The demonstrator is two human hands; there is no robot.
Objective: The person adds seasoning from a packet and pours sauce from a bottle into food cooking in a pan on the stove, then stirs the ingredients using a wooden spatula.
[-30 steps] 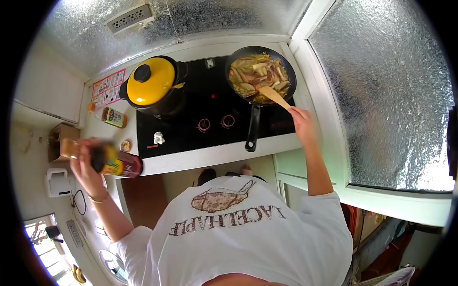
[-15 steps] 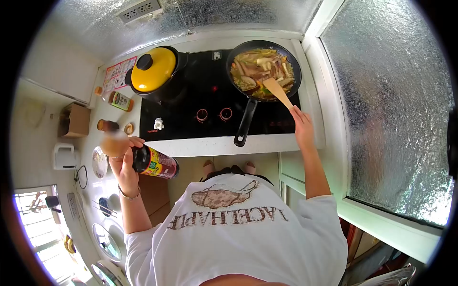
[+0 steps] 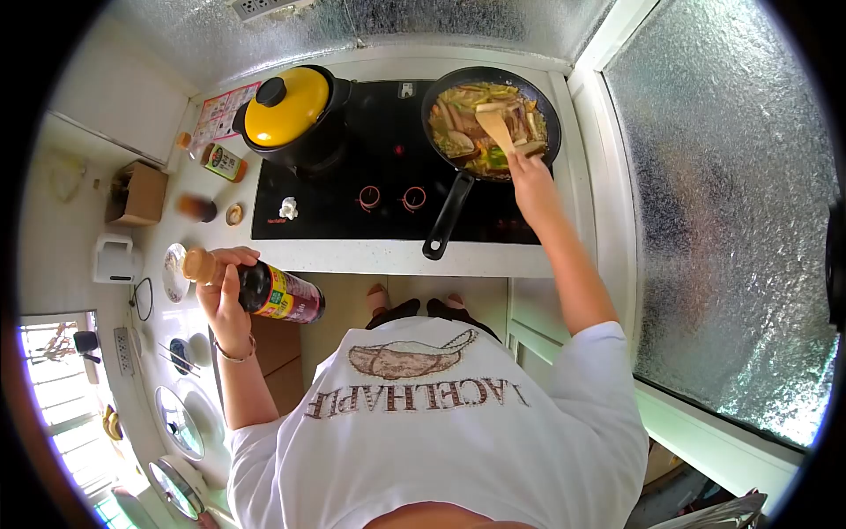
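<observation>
1. At the front edge of the bench, clasped around neck and shoulder by the left grip: dark sauce bottle, tilted almost level, neck to the left, base to the right.
2. Over the near side of the frying pan, held by the handle in the right grip: wooden spatula, blade against the food.
3. Smooth pale wood, flat blade; yellow-and-red bottle label; round black pan, straight handle; domed yellow lid.
4. Hidden under fingers: spatula's handle end, part of bottle's shoulder. Blurred: small brown bottle. Cut off above: socket strip.
</observation>
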